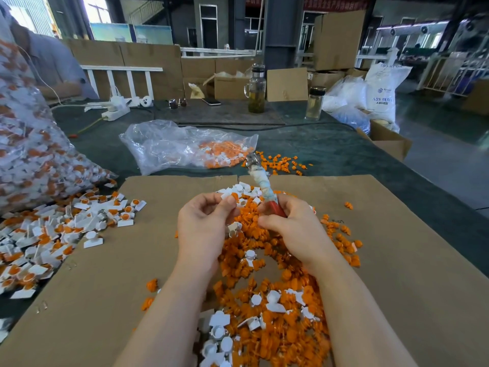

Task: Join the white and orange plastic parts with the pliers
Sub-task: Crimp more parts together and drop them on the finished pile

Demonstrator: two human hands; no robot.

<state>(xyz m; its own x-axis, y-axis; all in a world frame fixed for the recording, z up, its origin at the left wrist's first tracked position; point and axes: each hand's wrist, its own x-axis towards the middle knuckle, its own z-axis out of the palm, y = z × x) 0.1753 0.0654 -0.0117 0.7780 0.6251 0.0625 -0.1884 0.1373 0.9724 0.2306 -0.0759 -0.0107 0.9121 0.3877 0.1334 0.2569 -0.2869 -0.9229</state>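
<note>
While the right hand (288, 223) grips the pliers (260, 184), the left hand (203, 226) pinches a white part (227, 196).

A flat brown cardboard sheet (370, 260) lies on the counter (330, 152); a heap of loose orange plastic plugs (264, 260) sits on it, a crumpled clear plastic bag (169, 144) behind.

I can read words on the big white sack (385, 91) far off to my right. It says "ABS RESIN" in blue letters, with a smaller line under it that starts with "ABS". A little blue mark with a short word sits above those letters, but it is too blurry for me to read. The top of the sack has more print that I cannot make out. The cardboard sheet (397, 260) has a small dark mark near my right hand (291, 229), too small to read.
</note>
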